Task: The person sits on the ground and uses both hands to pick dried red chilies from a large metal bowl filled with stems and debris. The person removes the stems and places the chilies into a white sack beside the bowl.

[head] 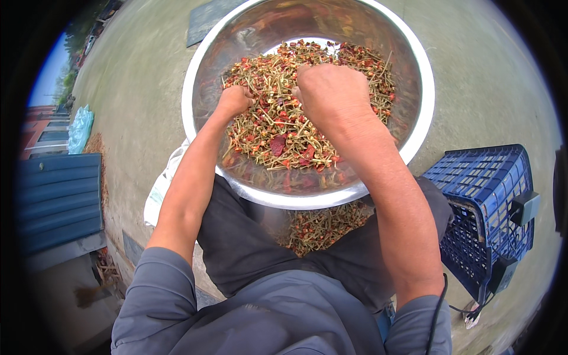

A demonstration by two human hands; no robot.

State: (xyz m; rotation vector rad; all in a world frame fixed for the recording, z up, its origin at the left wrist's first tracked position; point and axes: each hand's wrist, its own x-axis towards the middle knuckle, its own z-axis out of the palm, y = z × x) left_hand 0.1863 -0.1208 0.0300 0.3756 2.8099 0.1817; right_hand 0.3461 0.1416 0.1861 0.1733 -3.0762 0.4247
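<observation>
A wide stainless steel basin (pixel 410 57) stands before me, above my knees. In it lies a heap of dried chili stems and caps (pixel 284 84) with scattered red chili pieces. My left hand (pixel 235 101) is at the left side of the heap, fingers curled in against the stems. Over the right part of the heap is my right hand (pixel 335 91), curled like a fist with its back to me. Its fingertips are mostly hidden, so whether it holds anything does not show. A dark red chili piece (pixel 278 145) lies near the heap's front.
More stems (pixel 326 226) show between my legs below the basin. At right, a blue plastic crate (pixel 483 177) has small dark boxes (pixel 523 207) with cables on it. A white cloth or bag (pixel 166 182) is at left. Farther left are a blue corrugated panel (pixel 62 195) and a teal plastic bag (pixel 80 128).
</observation>
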